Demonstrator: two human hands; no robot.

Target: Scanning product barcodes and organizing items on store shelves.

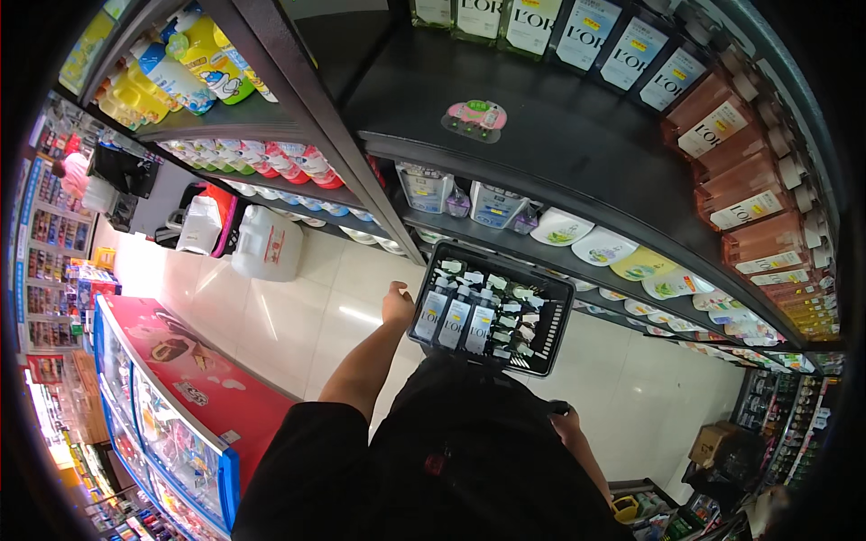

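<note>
A black plastic basket is in front of me, close against the lower shelves. Bottles with pale blue labels stand in its left part, and several dark bottles with whitish pump tops fill the middle. Just left of the basket, my left hand hangs with its fingers loosely apart, holding nothing. My right hand is low beside my right hip, closed around a small dark thing that I cannot make out. My torso partly covers the basket's near side.
A black shelf above the basket carries green, blue-labelled and amber pump bottles. Detergent jugs line the left shelves. A white plastic jerrycan stands on the tiled floor. At left is a red-sided display freezer; a cardboard box sits at right.
</note>
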